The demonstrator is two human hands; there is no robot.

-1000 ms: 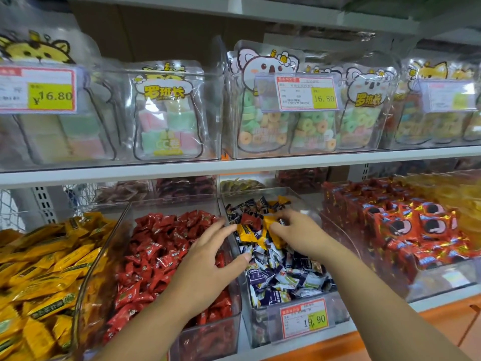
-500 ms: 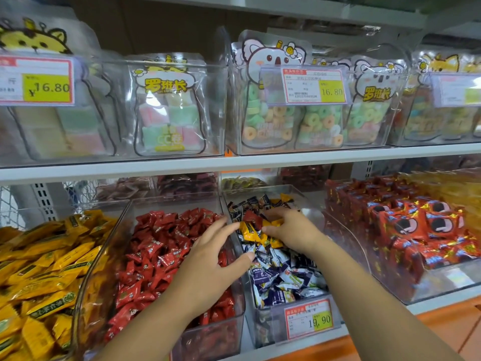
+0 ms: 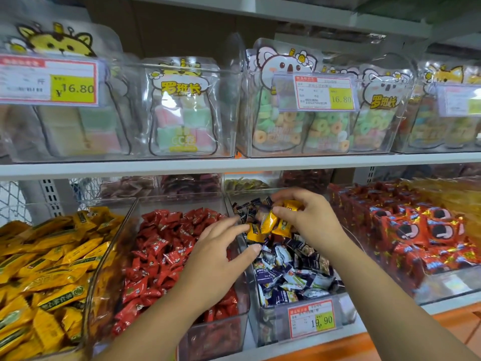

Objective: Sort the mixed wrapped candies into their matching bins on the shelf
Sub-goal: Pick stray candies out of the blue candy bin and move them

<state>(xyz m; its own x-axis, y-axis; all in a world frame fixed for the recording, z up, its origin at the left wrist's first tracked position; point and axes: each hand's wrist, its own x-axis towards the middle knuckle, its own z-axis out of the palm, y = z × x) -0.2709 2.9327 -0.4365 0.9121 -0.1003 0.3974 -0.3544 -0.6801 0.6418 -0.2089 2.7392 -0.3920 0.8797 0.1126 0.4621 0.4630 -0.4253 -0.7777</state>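
- R hand (image 3: 309, 217) pinched a few yellow-wrapped candies (image 3: 270, 221) btwn curled fingers & thumb, just above the rear of the blue-and-white candy bin (image 3: 264, 327).
- L hand (image 3: 216, 259) hovered w/ fingers straight & spread, holding nothing, over the wall btwn the red candy bin (image 3: 216, 334) & the blue-and-white one.
- Its fingertips were just beside a loose yellow candy (image 3: 253, 234) on the blue pile; contact unclear.
- Heap of yellow candies (image 3: 52, 269) lay far left.
- Price tag (image 3: 311, 319) on the bin front read 19.90.

Yellow-candy bin (image 3: 96, 282) cut off L edge; price tag (image 3: 311, 319) txt unreadable.
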